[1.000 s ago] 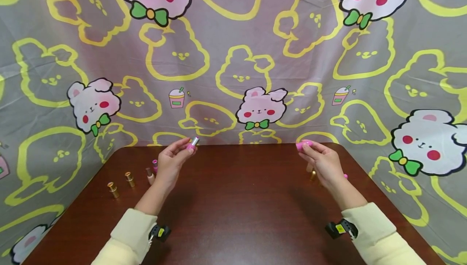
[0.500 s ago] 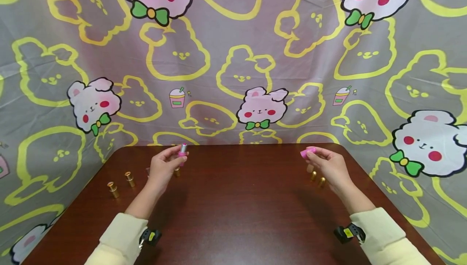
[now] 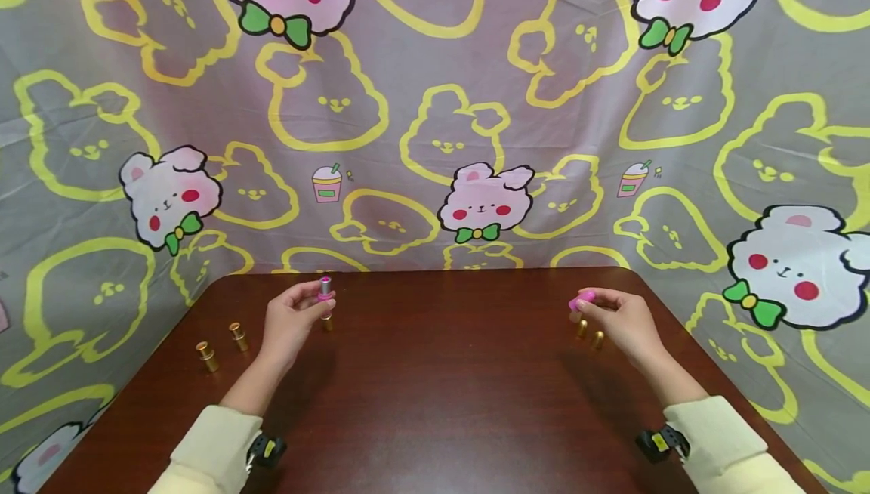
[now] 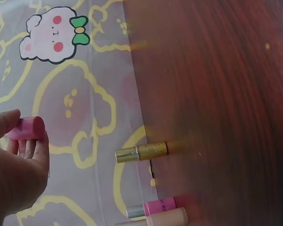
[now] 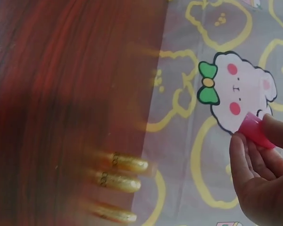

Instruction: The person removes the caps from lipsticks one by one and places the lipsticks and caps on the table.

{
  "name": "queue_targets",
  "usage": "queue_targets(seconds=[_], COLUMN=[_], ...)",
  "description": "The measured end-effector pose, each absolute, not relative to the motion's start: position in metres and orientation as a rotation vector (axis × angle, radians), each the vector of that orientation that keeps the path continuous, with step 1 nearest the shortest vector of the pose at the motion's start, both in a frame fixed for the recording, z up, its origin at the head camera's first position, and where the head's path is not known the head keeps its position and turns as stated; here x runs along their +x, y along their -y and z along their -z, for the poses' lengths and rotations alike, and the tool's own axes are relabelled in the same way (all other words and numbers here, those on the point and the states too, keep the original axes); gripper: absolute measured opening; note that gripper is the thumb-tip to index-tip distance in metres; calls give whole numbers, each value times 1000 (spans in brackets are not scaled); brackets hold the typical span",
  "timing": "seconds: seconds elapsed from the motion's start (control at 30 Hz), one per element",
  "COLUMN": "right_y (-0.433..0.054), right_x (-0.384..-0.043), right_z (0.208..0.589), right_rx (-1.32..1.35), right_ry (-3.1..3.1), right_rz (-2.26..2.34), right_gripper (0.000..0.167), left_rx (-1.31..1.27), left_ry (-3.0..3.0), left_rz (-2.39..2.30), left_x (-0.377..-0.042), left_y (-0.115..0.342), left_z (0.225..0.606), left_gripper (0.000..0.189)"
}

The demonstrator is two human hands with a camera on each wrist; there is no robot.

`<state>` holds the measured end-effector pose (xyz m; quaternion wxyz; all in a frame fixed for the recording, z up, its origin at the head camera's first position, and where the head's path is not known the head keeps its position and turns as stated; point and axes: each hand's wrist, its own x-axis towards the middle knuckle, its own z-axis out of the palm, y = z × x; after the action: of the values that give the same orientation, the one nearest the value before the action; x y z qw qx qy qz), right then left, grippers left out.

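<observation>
My left hand (image 3: pixel 291 322) pinches an uncapped pink lipstick (image 3: pixel 325 291) nearly upright above the table's far left part, silver top upward. From below, the left wrist view shows its pink base (image 4: pixel 32 128) between thumb and fingers. A gold lipstick (image 3: pixel 328 324) stands just below that hand. Across the table, my right hand (image 3: pixel 625 324) holds a pink lipstick cap (image 3: pixel 582 300) between thumb and fingertips, tilted and raised off the table. Gold caps (image 3: pixel 598 340) stand beneath it. The right wrist view has the held pink cap (image 5: pixel 255 130) at its right edge.
Two gold lipsticks (image 3: pixel 207 356) stand at the table's left. In the left wrist view, another pink lipstick (image 4: pixel 161 206) stands beside a beige tube (image 4: pixel 170 217). Several gold caps (image 5: pixel 120 182) line up at the right. A patterned cloth (image 3: pixel 408 41) hangs behind the dark wooden table (image 3: pixel 448 403).
My left hand has moved left and lower, and its lipstick has turned from tilted to nearly upright. The right hand with the pink cap has come lower and slightly right.
</observation>
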<state>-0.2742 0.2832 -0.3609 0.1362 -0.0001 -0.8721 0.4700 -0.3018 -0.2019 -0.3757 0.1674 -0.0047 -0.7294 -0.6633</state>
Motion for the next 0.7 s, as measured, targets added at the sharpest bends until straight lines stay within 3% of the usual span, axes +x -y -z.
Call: queue_targets(seconds=[0.33, 0.7], right_y=[-296, -306], right_x=[-275, -275], right_z=[373, 384], right_rx=[39, 73], right_ry=[2727, 2803], right_rz=[-1074, -999], right_gripper=[33, 24], left_rx=[54, 80], left_ry=[2364, 2491], left_rz=[1379, 1203], left_x=[-302, -306], left_y=[218, 233], left_z=[381, 392], left_gripper=[26, 25])
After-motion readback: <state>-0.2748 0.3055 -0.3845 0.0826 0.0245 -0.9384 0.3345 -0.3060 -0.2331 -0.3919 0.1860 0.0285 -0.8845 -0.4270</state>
